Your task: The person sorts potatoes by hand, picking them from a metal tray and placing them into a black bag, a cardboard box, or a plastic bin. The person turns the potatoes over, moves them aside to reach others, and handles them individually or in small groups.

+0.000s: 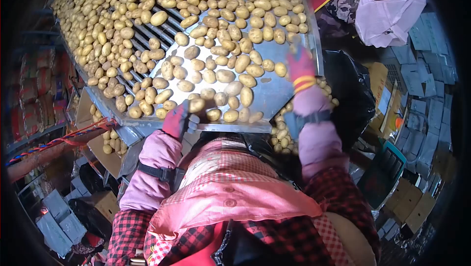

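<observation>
Many potatoes (pixel 225 76) are spread over a metal sorting table (pixel 274 89) with a barred grate. My left hand (pixel 180 120), in a red and grey glove, is at the table's near edge, its fingers curled beside a potato (pixel 196 105); whether it grips anything is unclear. My right hand (pixel 301 65), in a red glove with a yellow and orange cuff, is over the table's right side near a few potatoes. It is smeared by motion, and its fingers cannot be made out.
Below the table's right corner more potatoes (pixel 282 136) lie in a container. A black bag (pixel 346 99) stands at the right. Another person's patterned clothing (pixel 343 8) shows at the upper right. A cardboard box (pixel 100 150) with potatoes is at the left, beside a rope-wrapped bar (pixel 64 143).
</observation>
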Available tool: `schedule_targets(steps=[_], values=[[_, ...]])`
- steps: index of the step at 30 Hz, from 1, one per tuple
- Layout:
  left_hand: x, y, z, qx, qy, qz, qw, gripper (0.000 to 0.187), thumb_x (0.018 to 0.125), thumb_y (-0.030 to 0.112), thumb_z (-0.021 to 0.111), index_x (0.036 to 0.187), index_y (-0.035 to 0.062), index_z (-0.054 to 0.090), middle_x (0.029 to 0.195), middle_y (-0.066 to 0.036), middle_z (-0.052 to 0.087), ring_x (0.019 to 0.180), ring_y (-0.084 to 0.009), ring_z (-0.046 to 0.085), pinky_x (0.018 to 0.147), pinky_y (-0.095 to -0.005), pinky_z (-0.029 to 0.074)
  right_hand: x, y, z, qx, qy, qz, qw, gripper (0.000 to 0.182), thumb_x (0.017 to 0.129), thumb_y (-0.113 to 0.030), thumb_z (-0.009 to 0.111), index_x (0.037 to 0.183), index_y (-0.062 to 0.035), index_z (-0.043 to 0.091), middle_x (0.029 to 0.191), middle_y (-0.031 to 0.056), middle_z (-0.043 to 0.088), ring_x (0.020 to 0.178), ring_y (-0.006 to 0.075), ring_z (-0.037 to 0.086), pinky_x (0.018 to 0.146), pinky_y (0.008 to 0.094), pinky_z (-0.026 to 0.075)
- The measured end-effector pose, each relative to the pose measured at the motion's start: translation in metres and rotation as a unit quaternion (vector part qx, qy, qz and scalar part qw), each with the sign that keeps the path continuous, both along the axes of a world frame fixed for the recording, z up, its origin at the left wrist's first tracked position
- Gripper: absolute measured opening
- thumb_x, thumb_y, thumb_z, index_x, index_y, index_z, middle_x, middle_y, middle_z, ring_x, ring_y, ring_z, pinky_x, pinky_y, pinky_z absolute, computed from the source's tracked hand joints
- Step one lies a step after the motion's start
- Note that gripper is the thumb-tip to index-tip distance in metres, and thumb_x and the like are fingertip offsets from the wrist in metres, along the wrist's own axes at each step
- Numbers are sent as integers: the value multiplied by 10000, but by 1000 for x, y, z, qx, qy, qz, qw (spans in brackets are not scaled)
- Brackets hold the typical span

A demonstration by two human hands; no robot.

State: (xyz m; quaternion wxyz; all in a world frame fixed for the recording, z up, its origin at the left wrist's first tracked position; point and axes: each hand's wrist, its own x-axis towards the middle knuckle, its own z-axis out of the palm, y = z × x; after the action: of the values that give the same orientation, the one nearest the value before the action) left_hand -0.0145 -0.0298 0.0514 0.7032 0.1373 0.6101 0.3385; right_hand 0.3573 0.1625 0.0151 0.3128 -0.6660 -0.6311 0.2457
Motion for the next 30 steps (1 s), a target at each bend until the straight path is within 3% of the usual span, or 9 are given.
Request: schedule_targets(steps=[3, 5, 9, 14, 16, 19, 23, 26, 30], values=[[-29, -7, -19, -4, -7, 131, 991, 642, 939, 627, 431, 1104, 32, 606, 838, -131, 657, 685, -233, 624, 604, -347, 506, 42, 62, -47, 113, -284, -48, 951, 754, 826, -542, 616, 1404, -92, 438, 1370, 261, 461, 1236, 437, 470, 1051, 465, 375], [-28, 3, -7, 56, -76, 312, 945, 633, 970, 573, 412, 1214, 4, 546, 1026, -173, 657, 859, -286, 649, 735, -378, 541, 10, 57, -48, -45, -358, -42, 932, 823, 825, -628, 551, 1437, -99, 398, 1475, 237, 359, 1346, 438, 353, 1113, 509, 272], [-63, 10, 3, 119, -14, 306, 944, 518, 992, 431, 470, 1301, 16, 501, 1239, -189, 585, 1088, -314, 603, 908, -399, 509, -85, -25, -23, -35, -415, 193, 888, 799, 832, -624, 540, 1439, -124, 400, 1508, 211, 295, 1408, 409, 237, 1124, 580, 172], [-113, -16, 0, 194, 460, 103, 860, 500, 955, 364, 533, 1308, 11, 524, 1267, -170, 580, 1143, -300, 578, 955, -382, 463, -90, -91, 8, 7, -246, 350, 904, 718, 816, -495, 630, 1404, -132, 437, 1493, 195, 318, 1405, 391, 245, 1135, 559, 185], [-123, -23, 5, 159, 647, -96, 740, 680, 864, 427, 616, 1391, 30, 450, 1371, -229, 487, 1285, -366, 452, 1076, -467, 337, -103, -105, 12, 14, -218, 316, 923, 690, 812, -504, 622, 1402, -194, 444, 1489, 178, 324, 1418, 366, 218, 1139, 561, 159], [-76, -32, -12, 98, 787, -259, 551, 847, 779, 506, 680, 1425, 50, 374, 1406, -282, 397, 1289, -442, 399, 1070, -566, 286, -155, -125, 27, 12, -281, 481, 830, 690, 809, -535, 616, 1408, -246, 431, 1472, 150, 348, 1409, 359, 230, 1138, 550, 161], [-13, -7, 6, 168, 671, -345, 635, 967, 759, 637, 612, 1464, 50, 304, 1487, -321, 245, 1392, -481, 215, 1128, -602, 120, -148, -83, 8, -11, -358, 434, 826, 770, 792, -595, 605, 1452, -270, 377, 1487, 127, 343, 1412, 353, 232, 1142, 558, 139], [15, 0, -9, 324, 557, -386, 660, 881, 769, 632, 600, 1433, 102, 365, 1464, -307, 275, 1337, -505, 268, 1090, -624, 159, -106, -43, 13, -60, -420, 332, 842, 811, 792, -624, 590, 1480, -277, 338, 1513, 145, 310, 1419, 348, 234, 1145, 554, 134], [-7, 8, 15, 456, 393, -321, 731, 497, 849, 323, 623, 1286, 99, 546, 1301, -180, 524, 1149, -406, 491, 995, -465, 384, -65, -5, 3, -77, -466, 142, 870, 794, 818, -612, 571, 1491, -272, 320, 1525, 182, 280, 1414, 368, 245, 1144, 536, 159]])
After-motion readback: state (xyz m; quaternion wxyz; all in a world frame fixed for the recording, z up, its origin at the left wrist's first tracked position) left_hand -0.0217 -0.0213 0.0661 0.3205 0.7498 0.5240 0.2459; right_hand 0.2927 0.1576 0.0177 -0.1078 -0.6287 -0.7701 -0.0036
